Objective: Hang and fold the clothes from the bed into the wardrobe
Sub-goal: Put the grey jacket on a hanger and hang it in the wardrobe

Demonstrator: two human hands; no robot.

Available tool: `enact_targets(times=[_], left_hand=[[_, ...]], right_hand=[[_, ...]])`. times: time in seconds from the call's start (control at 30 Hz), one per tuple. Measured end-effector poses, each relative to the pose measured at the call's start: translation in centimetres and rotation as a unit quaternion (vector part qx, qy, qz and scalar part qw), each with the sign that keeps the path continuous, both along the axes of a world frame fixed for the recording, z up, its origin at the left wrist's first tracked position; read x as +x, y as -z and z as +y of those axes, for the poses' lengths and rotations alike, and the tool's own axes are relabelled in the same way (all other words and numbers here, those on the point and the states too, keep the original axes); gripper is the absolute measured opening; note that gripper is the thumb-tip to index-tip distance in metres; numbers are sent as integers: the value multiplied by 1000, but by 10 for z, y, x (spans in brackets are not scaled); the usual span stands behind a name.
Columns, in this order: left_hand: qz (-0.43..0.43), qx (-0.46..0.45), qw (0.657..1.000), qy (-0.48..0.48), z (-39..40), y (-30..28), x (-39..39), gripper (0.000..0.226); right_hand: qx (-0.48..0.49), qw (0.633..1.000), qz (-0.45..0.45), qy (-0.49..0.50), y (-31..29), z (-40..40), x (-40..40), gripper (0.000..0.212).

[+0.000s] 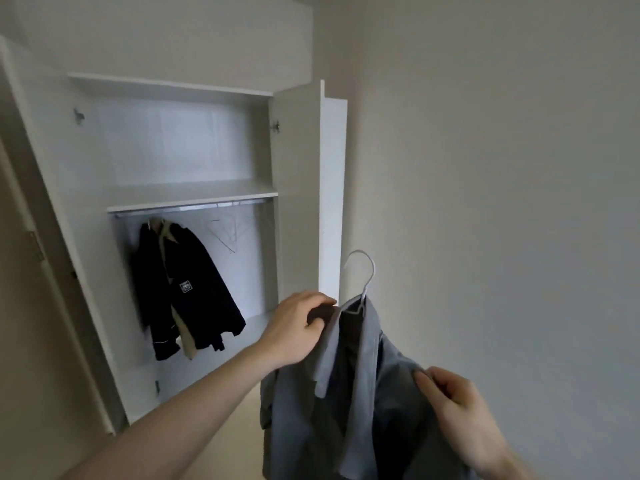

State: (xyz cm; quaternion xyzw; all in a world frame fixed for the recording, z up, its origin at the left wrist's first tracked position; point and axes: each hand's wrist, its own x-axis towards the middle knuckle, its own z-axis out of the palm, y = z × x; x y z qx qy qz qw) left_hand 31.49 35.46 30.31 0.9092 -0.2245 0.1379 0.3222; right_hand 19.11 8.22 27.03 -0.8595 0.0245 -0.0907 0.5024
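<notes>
- Left hand pinches the collar of a grey collared cotton shirt on a white plastic hanger.
- Right hand grips its shoulder, before the open white wardrobe.

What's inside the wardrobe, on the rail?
On the rail: a dark jacket over a beige garment, and empty wire hangers to their right. The jacket's hanger is covered.
</notes>
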Motion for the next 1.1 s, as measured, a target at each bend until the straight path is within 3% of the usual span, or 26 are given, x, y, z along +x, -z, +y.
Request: enact_targets(times=[0.5,1.1], left_hand=[[61,-45,987,-142,198,19,159,36],[64,-4,965,-254,279,-4,399,31]], right_hand=[[90,995,34,10,14,150,228,34],[90,987,77,-107,45,215,566,33]])
